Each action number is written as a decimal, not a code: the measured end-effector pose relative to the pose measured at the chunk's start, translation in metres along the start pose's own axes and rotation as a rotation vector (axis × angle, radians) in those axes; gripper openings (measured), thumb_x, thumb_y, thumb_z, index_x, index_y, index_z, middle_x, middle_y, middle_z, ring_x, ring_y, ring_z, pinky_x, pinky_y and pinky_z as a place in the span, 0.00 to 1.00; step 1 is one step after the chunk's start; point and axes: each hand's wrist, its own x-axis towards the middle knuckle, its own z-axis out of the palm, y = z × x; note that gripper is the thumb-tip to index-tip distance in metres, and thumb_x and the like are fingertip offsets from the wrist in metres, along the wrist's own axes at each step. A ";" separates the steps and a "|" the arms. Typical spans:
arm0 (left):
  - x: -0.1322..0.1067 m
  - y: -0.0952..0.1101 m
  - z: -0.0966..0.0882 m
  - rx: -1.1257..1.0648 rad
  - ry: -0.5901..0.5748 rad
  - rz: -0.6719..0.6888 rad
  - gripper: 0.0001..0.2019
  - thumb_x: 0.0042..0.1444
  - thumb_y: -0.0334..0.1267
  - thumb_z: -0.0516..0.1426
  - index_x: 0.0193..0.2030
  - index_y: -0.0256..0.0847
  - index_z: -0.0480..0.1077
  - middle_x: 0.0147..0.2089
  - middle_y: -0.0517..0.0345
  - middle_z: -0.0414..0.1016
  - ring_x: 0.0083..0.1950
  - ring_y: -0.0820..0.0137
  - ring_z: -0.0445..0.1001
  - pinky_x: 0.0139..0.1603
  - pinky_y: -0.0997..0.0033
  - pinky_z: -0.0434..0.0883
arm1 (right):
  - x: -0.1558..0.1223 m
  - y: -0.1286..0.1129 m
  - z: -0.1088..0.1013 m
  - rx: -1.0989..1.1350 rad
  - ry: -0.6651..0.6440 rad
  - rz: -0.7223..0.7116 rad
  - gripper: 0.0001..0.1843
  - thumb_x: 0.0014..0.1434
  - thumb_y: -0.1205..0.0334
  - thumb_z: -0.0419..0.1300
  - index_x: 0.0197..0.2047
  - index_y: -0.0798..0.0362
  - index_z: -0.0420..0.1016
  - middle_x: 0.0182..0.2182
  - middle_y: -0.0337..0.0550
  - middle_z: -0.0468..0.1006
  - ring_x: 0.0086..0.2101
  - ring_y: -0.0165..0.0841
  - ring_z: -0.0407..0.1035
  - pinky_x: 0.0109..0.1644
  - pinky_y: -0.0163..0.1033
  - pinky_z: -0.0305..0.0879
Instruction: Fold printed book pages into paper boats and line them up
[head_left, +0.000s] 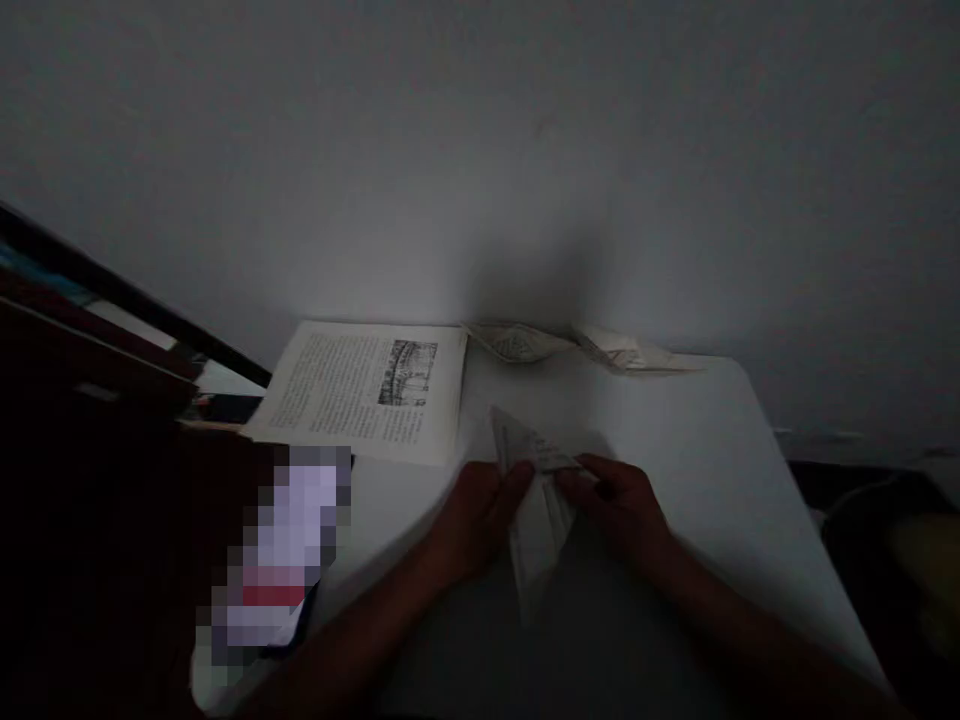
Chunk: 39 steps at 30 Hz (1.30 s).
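A folded piece of printed paper [537,500] is held above the white table [697,450], between both my hands. My left hand [480,515] pinches its left side with fingers closed on it. My right hand [619,505] grips its right side, fingers also closed. The paper forms a pointed, angular shape with its tip aimed down toward me. The room is dim and fine detail of the folds is hard to make out.
An open printed book [367,390] with a picture lies at the table's back left. Two folded paper pieces [517,342] [626,352] rest against the wall. A dark shelf [90,340] stands at left; a blurred-out patch [277,560] sits near the table's left edge.
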 end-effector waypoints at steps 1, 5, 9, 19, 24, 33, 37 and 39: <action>0.002 0.001 -0.001 0.027 -0.023 0.032 0.24 0.64 0.51 0.43 0.22 0.38 0.59 0.20 0.63 0.59 0.23 0.75 0.60 0.24 0.75 0.55 | 0.000 -0.001 0.000 0.029 0.010 -0.014 0.15 0.55 0.52 0.62 0.39 0.54 0.80 0.28 0.41 0.78 0.30 0.34 0.72 0.33 0.35 0.67; 0.014 0.008 -0.004 0.125 -0.133 0.179 0.23 0.65 0.47 0.41 0.21 0.38 0.58 0.20 0.62 0.59 0.24 0.74 0.61 0.25 0.75 0.54 | 0.006 -0.005 -0.006 0.167 -0.014 -0.027 0.15 0.56 0.51 0.61 0.42 0.51 0.78 0.34 0.42 0.80 0.34 0.35 0.73 0.40 0.37 0.68; 0.034 0.015 -0.004 0.114 -0.231 0.278 0.24 0.65 0.47 0.41 0.20 0.38 0.59 0.19 0.63 0.59 0.23 0.75 0.62 0.25 0.75 0.55 | 0.022 -0.012 -0.021 0.210 -0.080 0.038 0.13 0.55 0.51 0.62 0.35 0.52 0.78 0.29 0.40 0.78 0.30 0.34 0.71 0.37 0.38 0.67; 0.072 0.003 0.011 0.057 0.075 0.360 0.21 0.64 0.47 0.43 0.24 0.38 0.62 0.22 0.61 0.65 0.25 0.73 0.63 0.27 0.74 0.56 | 0.035 -0.016 -0.033 -0.041 -0.076 -0.044 0.20 0.53 0.49 0.63 0.20 0.55 0.67 0.17 0.32 0.58 0.21 0.25 0.52 0.26 0.33 0.51; 0.070 0.001 0.011 0.131 0.022 0.435 0.20 0.65 0.44 0.43 0.25 0.38 0.63 0.21 0.60 0.65 0.23 0.73 0.63 0.27 0.74 0.55 | 0.037 -0.018 -0.032 0.011 -0.096 -0.007 0.18 0.52 0.48 0.63 0.26 0.56 0.72 0.19 0.35 0.64 0.22 0.27 0.56 0.27 0.34 0.53; 0.071 0.000 0.009 0.017 -0.011 0.439 0.21 0.65 0.46 0.44 0.23 0.38 0.60 0.21 0.64 0.61 0.23 0.76 0.61 0.26 0.74 0.55 | 0.033 -0.019 -0.034 0.007 -0.120 0.103 0.22 0.52 0.49 0.63 0.18 0.54 0.62 0.15 0.30 0.53 0.18 0.23 0.46 0.22 0.32 0.43; 0.071 0.003 0.010 -0.033 -0.013 0.464 0.19 0.64 0.44 0.45 0.23 0.39 0.59 0.21 0.65 0.58 0.23 0.77 0.58 0.27 0.74 0.54 | 0.034 -0.019 -0.032 -0.009 -0.076 0.029 0.22 0.55 0.50 0.60 0.19 0.54 0.61 0.17 0.30 0.52 0.20 0.23 0.46 0.23 0.33 0.43; 0.071 0.004 0.009 -0.090 -0.006 0.447 0.19 0.64 0.45 0.47 0.23 0.38 0.58 0.21 0.66 0.56 0.23 0.77 0.57 0.27 0.74 0.54 | 0.035 -0.020 -0.032 -0.037 -0.069 -0.012 0.22 0.55 0.50 0.60 0.19 0.54 0.59 0.17 0.30 0.50 0.20 0.23 0.44 0.23 0.33 0.42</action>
